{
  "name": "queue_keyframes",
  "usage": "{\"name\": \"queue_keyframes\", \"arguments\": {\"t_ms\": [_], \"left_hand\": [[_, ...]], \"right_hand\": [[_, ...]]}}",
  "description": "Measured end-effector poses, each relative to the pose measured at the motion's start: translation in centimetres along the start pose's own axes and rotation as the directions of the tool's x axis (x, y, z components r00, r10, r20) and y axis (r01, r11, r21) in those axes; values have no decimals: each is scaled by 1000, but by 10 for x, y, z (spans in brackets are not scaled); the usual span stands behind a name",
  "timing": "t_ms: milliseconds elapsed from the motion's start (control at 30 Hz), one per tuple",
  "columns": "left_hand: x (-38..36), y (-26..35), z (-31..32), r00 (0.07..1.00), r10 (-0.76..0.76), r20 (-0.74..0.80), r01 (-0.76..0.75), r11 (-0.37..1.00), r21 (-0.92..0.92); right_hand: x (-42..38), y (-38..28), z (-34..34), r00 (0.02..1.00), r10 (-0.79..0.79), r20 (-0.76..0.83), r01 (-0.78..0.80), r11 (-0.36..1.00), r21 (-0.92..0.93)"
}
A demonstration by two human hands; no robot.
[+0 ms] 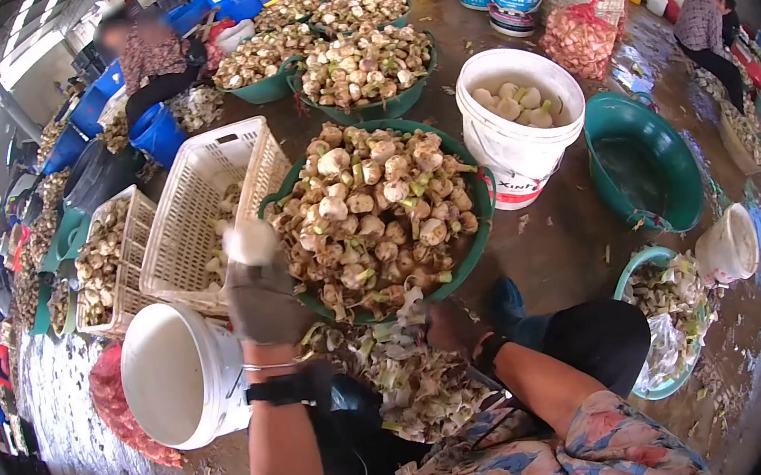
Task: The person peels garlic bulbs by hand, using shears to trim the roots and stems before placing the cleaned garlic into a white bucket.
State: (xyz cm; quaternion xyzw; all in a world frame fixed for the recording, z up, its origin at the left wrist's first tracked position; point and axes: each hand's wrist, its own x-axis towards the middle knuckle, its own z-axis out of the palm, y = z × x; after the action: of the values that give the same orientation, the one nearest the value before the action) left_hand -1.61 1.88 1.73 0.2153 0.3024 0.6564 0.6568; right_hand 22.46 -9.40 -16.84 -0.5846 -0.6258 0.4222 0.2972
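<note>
My left hand (262, 303), in a grey glove, is raised beside the white plastic basket (189, 205), its fingers closed on a pale garlic bulb (250, 243) that is blurred by motion. My right hand (455, 328), in a dark glove, is low between my knees, its fingers closed beside loose garlic skins (409, 309). Whatever it grips is too dark to make out. A green tub (485, 214) heaped with untrimmed garlic bulbs (376, 202) stands just beyond both hands. Below them lies a pile of husks and trimmings (418, 377).
An empty white bucket (168, 376) stands at left, beside a red mesh sack (124, 406). At right are a white bucket (522, 147) holding peeled bulbs, a green basin (645, 164) and a tub of scraps (665, 315). Other people (153, 61) sit farther back.
</note>
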Motion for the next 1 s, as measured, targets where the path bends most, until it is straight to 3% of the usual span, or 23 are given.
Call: {"name": "queue_keyframes", "arguments": {"t_ms": [33, 67, 100, 133, 167, 233, 267, 300, 367, 400, 433, 467, 500, 567, 600, 667, 733, 767, 833, 867, 900, 933, 1000], "left_hand": [[18, 10, -23, 998, -51, 43, 61, 962, -266], [12, 16, 3, 987, -80, -142, 27, 939, -342], [13, 9, 3, 984, -132, -120, 88, 943, -321], [11, 2, -2, 978, -184, -96, 149, 943, -298], [18, -12, -20, 974, -226, -4, 222, 958, -180], [8, -28, 1, 956, -291, 29, 292, 953, -78], [3, -36, 14, 933, -355, 56, 353, 935, 43], [2, -42, 20, 934, -353, 52, 351, 935, 42], [-1, -52, 29, 921, -389, -11, 378, 889, 258], [-1, -58, 25, 921, -390, -13, 380, 888, 258], [3, -67, 18, 900, -435, 24, 413, 870, 269], [4, -70, 16, 880, -471, 62, 438, 854, 281], [2, -73, 16, 858, -514, 24, 492, 832, 256], [-7, -73, 24, 858, -513, 16, 491, 829, 268], [-10, -71, 27, 852, -523, 14, 498, 820, 284], [-12, -77, 17, 844, -535, 27, 500, 804, 321], [-19, -78, 20, 874, -481, -65, 450, 755, 477], [-19, -87, 9, 899, -437, -21, 362, 716, 598], [-20, -93, 8, 849, -525, -51, 461, 692, 556], [-22, -97, 5, 786, -614, -78, 558, 649, 517], [-14, -107, -12, 699, -714, -23, 641, 612, 463], [-19, -105, -13, 701, -713, -21, 636, 612, 469], [-28, -104, -13, 823, -564, 69, 464, 738, 489]], "right_hand": [[5, -36, -24, 973, 220, -71, -229, 959, -169], [17, -28, -30, 971, 228, -73, -238, 955, -176], [35, -14, -32, 962, 185, -199, -130, 957, 259], [54, 5, -32, 924, 194, -331, 60, 778, 625], [76, 37, -30, 923, 195, -331, 55, 785, 617], [116, 99, -25, 725, -30, -688, 103, 992, 65], [123, 92, -30, 729, -35, -684, 105, 993, 62], [128, 74, -35, 726, 41, -686, -74, 997, -18], [135, 45, -37, 682, 185, -707, -419, 892, -170], [136, 42, -31, 683, 188, -706, -421, 891, -170], [139, 43, -24, 563, 378, -735, -161, 923, 351], [147, 50, -19, 509, 571, -644, 191, 655, 731], [154, 58, -15, 518, 563, -644, 195, 656, 729], [182, 87, -18, -175, 496, -851, 161, 867, 472], [179, 84, -15, -175, 499, -849, 166, 865, 474], [160, 78, -8, -136, 293, -946, 44, 956, 290], [134, 62, -1, -68, 72, -995, -62, 995, 77], [120, 51, 1, -21, -43, -999, -109, 993, -40], [84, 25, -3, 95, -263, -960, -196, 941, -277], [65, -44, -23, 816, -198, -543, 148, 980, -134], [49, -66, -21, 815, -196, -545, 149, 980, -130], [38, -83, -20, 807, -274, -523, 265, 960, -94], [29, -86, -24, 784, -358, -507, 382, 922, -60]]}}
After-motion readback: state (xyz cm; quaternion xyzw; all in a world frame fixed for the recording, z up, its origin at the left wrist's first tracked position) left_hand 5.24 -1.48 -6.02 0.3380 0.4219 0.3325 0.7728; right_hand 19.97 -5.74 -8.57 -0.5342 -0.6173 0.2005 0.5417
